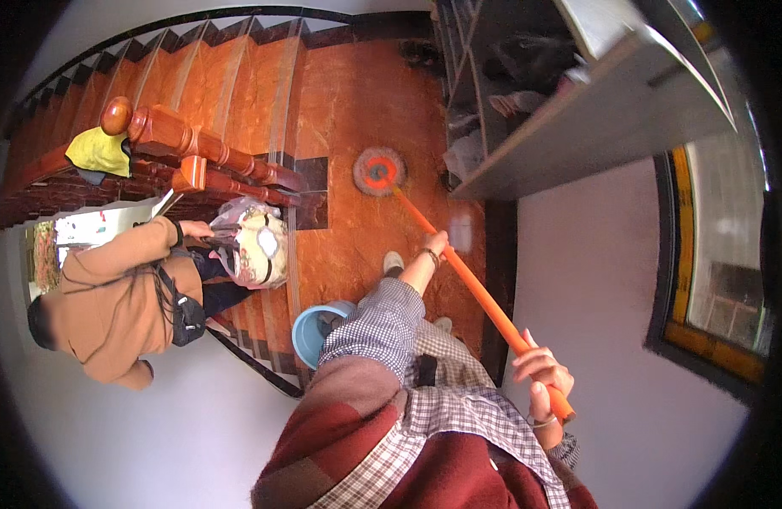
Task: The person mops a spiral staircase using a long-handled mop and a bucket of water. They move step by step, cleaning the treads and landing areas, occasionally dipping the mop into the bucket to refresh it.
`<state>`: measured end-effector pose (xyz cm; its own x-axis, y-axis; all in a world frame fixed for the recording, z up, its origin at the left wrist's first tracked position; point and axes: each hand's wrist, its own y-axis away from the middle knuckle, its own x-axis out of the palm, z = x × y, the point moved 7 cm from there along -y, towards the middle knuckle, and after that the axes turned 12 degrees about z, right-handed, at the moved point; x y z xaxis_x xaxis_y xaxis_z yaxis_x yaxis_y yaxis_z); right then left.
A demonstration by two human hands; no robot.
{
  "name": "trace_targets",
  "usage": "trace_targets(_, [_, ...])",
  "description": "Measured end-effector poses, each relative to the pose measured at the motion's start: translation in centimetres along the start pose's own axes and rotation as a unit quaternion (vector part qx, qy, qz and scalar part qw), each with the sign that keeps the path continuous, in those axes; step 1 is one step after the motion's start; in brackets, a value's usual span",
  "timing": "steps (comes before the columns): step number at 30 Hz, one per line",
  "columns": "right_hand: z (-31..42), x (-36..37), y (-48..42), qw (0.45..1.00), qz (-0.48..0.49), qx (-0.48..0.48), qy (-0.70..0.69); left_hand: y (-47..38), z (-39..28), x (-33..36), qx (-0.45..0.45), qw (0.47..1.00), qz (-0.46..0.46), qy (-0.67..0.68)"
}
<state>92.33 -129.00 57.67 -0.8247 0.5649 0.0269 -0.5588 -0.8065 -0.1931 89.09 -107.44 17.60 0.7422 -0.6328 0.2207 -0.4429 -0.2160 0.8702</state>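
Observation:
A mop with an orange pole and a round head with a grey fringe slants across the picture. The mop head rests flat on the reddish-brown stone floor. My left hand is closed around the middle of the pole. Near the pole's upper end, my right hand wraps around it, some fingers partly raised. A light blue bucket, with something dark inside, stands beside my checked left sleeve, which hides part of it.
Stairs and a wooden newel post with a yellow cloth are at left. A person on the lower stairs holds a plastic-wrapped bag. A shelving unit with shoes and bags stands at upper right.

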Motion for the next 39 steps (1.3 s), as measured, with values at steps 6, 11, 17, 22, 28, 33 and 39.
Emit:
trace_targets(6, [-4.8, 4.7, -11.6, 0.991, 0.127, -0.036, -0.014, -3.9, -10.6, -9.5, 0.073, 0.994, -0.046, 0.070])
trace_targets(11, [-5.1, 6.1, -17.8, 0.978, 0.203, -0.044, -0.018, -3.2, -14.4, -12.7, 0.138, 0.971, -0.035, 0.192])
trace_targets(17, [-1.5, 6.2, -20.6, 0.965, 0.258, -0.021, -0.025, 1.0, -13.6, -12.1, 0.163, 0.939, -0.052, 0.298])
trace_targets(22, [2.0, 3.8, -20.2, 0.973, 0.225, -0.007, -0.056, 4.6, -7.2, -9.1, 0.088, 0.929, -0.038, 0.356])
trace_targets(28, [-0.9, 8.1, -19.1, 0.954, 0.266, 0.022, -0.137, 8.0, -3.2, -15.8, 0.114, 0.913, -0.077, 0.385])
trace_targets(33, [-1.2, 8.8, -20.3, 0.946, 0.281, -0.001, -0.159, 7.8, -4.2, -17.5, 0.147, 0.880, -0.131, 0.432])
trace_targets(39, [4.0, 2.1, -22.7, 0.988, 0.129, -0.045, -0.072, 3.4, -6.4, -5.4, 0.029, 0.902, 0.033, 0.430])
